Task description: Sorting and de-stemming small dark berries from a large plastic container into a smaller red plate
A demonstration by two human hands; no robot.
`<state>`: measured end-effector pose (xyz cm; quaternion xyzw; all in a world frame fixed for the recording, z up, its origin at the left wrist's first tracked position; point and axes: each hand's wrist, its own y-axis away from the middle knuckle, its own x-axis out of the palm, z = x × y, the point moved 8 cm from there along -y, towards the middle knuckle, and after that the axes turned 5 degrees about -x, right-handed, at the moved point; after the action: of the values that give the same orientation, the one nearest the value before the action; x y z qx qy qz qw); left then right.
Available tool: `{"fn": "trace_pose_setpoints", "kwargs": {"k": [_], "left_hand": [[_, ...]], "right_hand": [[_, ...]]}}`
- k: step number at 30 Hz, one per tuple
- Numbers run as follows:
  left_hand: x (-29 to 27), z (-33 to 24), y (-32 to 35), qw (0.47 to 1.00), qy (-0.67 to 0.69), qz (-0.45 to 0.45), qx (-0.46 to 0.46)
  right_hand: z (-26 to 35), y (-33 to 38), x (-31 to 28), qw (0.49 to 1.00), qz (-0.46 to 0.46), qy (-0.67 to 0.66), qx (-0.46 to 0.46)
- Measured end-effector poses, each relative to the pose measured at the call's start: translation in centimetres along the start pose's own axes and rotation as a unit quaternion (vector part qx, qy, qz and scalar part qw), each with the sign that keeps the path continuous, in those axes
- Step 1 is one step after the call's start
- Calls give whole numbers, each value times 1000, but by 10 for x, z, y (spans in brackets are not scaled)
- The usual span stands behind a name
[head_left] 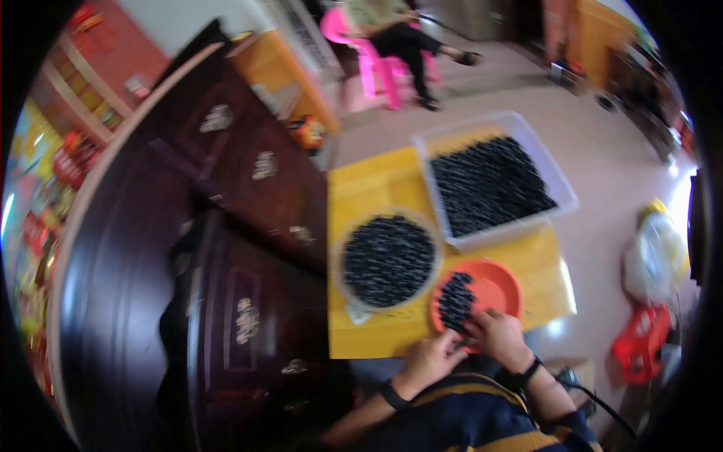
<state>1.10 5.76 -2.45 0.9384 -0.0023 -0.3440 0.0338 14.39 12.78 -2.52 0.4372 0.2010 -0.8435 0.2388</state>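
An orange plate [498,288] holding a heap of small black pieces [454,299] sits at the near edge of a yellow table [376,184]. My right hand [498,335] rests on the plate's near rim, fingers curled among the black pieces. Close beside it, my left hand [433,357] pinches at the same near edge of the plate; what it grips is too blurred to tell. A round clear bowl [340,245] full of black pieces stands left of the plate. Behind it, a clear rectangular tub [561,192] holds many more.
A tall dark wooden cabinet [188,248] with metal fittings stands against the table's left side. A person sits on a pink plastic chair [376,64] at the back. A red stool [640,343] and a white and yellow bag [655,256] lie on the floor at right.
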Motion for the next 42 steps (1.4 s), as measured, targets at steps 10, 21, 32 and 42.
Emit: {"fn": "trace_pose_setpoints", "kwargs": {"k": [10,21,32,42], "left_hand": [[-56,33,6,986,25,-145,-78],[-52,49,3,978,-174,-93,-61],[-39,53,-9,958,-238,-159,-33],[-53,43,0,936,-262,-237,-2]], "right_hand": [[-5,-1,-4,999,-37,-13,-8],[-2,-14,-14,998,-61,-23,-19],[-20,-23,-10,998,-64,-27,-10],[0,-27,-30,995,-92,-27,-39]]}}
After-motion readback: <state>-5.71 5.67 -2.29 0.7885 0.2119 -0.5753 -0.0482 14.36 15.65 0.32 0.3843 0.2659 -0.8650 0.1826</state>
